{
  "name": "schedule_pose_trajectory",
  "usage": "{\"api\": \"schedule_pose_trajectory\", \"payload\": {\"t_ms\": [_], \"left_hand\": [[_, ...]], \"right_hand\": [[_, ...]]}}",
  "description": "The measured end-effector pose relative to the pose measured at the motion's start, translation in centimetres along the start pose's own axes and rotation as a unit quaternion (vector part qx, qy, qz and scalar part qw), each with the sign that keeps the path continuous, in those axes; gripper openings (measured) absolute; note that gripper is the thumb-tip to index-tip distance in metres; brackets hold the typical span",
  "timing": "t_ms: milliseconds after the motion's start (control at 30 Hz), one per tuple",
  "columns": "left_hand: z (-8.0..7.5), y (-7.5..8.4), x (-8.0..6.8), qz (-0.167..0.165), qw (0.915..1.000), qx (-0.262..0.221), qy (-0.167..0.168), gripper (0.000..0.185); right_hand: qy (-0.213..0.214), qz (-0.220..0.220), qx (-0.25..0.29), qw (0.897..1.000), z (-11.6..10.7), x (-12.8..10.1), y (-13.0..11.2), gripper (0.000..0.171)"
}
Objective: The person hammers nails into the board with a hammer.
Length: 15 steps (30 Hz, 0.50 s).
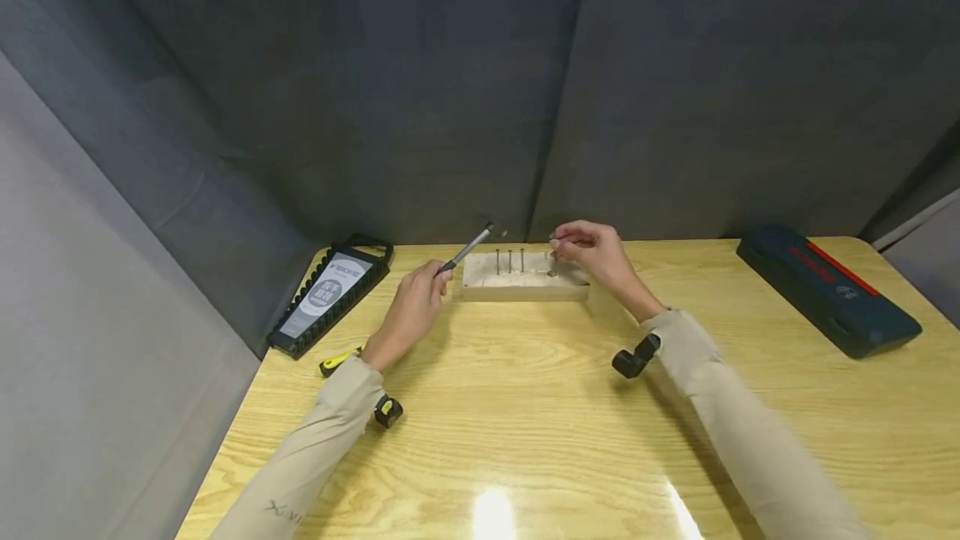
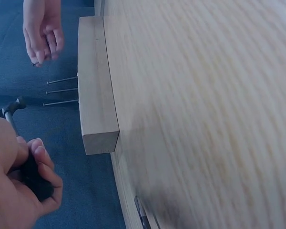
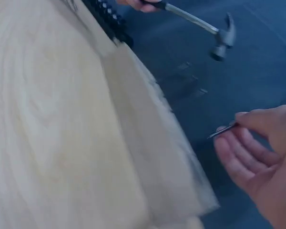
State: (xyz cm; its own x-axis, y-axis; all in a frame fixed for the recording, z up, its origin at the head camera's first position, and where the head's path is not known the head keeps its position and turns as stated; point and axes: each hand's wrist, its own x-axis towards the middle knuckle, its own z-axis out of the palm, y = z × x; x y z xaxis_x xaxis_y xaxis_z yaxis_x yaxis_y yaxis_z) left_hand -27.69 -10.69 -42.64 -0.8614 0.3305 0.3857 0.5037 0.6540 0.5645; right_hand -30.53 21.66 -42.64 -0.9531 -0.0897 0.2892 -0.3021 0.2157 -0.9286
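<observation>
A pale wooden block [image 1: 525,282] lies at the far middle of the table, with three nails [image 1: 510,261] standing upright in it. My left hand [image 1: 431,277] grips the handle of a small hammer [image 1: 468,248], whose head is raised over the block's left end. My right hand [image 1: 561,242] pinches another nail [image 1: 552,237] above the block's right end. In the left wrist view the block [image 2: 97,90], the nails [image 2: 62,90], the hammer [image 2: 12,109] and the right hand [image 2: 43,33] all show. The right wrist view shows the pinched nail [image 3: 222,131] and the hammer [image 3: 214,31].
A black socket rail [image 1: 330,294] lies at the table's far left, with a yellow and black tool [image 1: 339,359] in front of it. A dark blue case [image 1: 825,286] lies at the far right. Grey curtains close the back and left sides.
</observation>
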Motion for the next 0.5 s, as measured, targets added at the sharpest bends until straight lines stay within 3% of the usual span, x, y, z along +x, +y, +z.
{"api": "schedule_pose_trajectory", "payload": {"t_ms": [133,500], "left_hand": [[0.1,0.0,0.1,-0.001,1.0000,0.002,-0.003,0.020],[0.2,-0.1,0.0,-0.005,1.0000,0.002,-0.005,0.019]], "right_hand": [[0.017,-0.006,0.062,0.998,1.8,0.1,0.9,0.020],[0.024,-0.042,-0.006,0.999,3.9,-0.2,3.3,0.018]]}}
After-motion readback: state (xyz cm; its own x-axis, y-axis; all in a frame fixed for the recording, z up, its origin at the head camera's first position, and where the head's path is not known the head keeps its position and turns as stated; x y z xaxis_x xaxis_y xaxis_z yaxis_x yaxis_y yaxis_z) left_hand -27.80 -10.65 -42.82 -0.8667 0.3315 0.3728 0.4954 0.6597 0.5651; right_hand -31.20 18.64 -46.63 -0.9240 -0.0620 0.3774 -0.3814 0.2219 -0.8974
